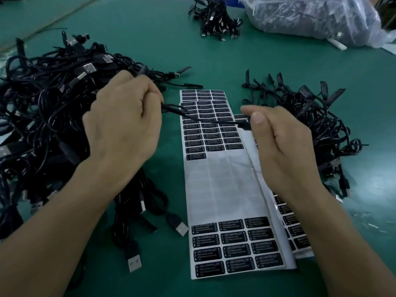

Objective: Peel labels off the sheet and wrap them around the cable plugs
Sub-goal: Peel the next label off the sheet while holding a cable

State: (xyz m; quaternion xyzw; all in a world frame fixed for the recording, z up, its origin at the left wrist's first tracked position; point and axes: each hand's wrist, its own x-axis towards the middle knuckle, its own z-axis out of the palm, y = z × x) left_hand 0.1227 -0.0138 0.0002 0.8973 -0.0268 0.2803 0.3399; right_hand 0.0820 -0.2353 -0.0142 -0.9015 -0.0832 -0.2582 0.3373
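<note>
While my left hand (122,116) clamps down, fingers (150,97) curled tight round the black cable (203,120), that cable runs out of my fist and straight across the label sheet (225,185) towards my right hand (285,146). Its plug (244,126) sits right at the tip of my right thumb, just under it, with my index finger stretched out above. Whether I'm actually pinching the plug there or only touching it, I can't tell; the other right fingers are hidden behind the thumb.

Under the cable, the sheet lies flat on the green bench (150,39) between my wrists. Black labels (231,226) fill its far and near ends, with a bare white stretch in the middle. A second sheet (297,239) peeks out beneath its right edge.

Left of the sheet there's a big tangled heap of cables (42,93); right of it, a smaller heap (310,116) with labels on the plugs. Far off, a little bundle (214,16) and a plastic bag (310,16).
</note>
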